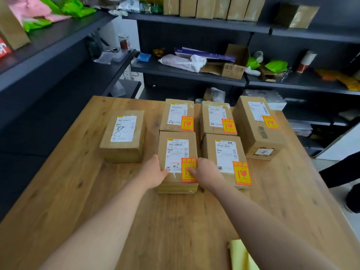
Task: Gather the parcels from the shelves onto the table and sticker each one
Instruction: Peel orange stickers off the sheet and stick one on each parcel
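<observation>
Several brown cardboard parcels lie on the wooden table [78,191]. The near middle parcel [176,151] carries a white label and an orange fragile sticker [188,169] at its near right corner. My left hand [153,171] holds that parcel's near left edge, thumb on top. My right hand [204,172] presses a fingertip onto the orange sticker. Four other parcels bear orange stickers: near right [227,152], far middle [178,114], far right of it [216,117] and the large one [257,129]. The left parcel [124,133] shows only a white label.
A yellow sheet [241,256] lies at the table's near edge. Dark shelves [194,75] behind and to the left hold boxes, bags and clutter. A row of brown boxes [212,6] stands on the top shelf. A person's dark leg and shoe [348,184] is at the right.
</observation>
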A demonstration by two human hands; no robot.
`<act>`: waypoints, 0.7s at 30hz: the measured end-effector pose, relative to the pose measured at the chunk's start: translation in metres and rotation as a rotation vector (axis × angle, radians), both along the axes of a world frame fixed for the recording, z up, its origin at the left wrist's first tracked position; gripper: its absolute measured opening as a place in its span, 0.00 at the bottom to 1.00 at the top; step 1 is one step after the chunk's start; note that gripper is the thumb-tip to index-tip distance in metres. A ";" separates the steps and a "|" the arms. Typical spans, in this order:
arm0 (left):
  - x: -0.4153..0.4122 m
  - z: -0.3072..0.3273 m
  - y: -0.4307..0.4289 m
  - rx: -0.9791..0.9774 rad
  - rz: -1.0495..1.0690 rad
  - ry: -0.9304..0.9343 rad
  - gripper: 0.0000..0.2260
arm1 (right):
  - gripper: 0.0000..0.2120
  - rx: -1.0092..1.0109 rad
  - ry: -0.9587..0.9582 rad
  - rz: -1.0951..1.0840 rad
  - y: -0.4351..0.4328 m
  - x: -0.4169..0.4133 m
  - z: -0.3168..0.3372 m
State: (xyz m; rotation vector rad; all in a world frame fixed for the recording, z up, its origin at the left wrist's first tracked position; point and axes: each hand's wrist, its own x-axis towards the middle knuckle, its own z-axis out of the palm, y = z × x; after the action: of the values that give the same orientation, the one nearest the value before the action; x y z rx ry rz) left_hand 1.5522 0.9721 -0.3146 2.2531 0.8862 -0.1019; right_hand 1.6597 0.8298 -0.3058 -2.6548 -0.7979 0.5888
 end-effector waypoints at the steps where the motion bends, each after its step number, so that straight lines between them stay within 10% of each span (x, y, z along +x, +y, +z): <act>1: 0.000 -0.002 0.000 0.001 0.003 -0.002 0.20 | 0.12 -0.008 -0.006 0.008 0.001 0.001 -0.001; 21: -0.053 0.047 0.071 0.585 -0.056 -0.054 0.21 | 0.14 0.093 -0.417 0.208 0.066 -0.029 0.036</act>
State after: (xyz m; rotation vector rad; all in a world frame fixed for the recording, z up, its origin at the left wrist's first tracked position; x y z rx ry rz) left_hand 1.4994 1.0434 -0.2672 2.8030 0.9069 0.2203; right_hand 1.6303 0.8959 -0.2697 -2.6592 -1.1931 0.0334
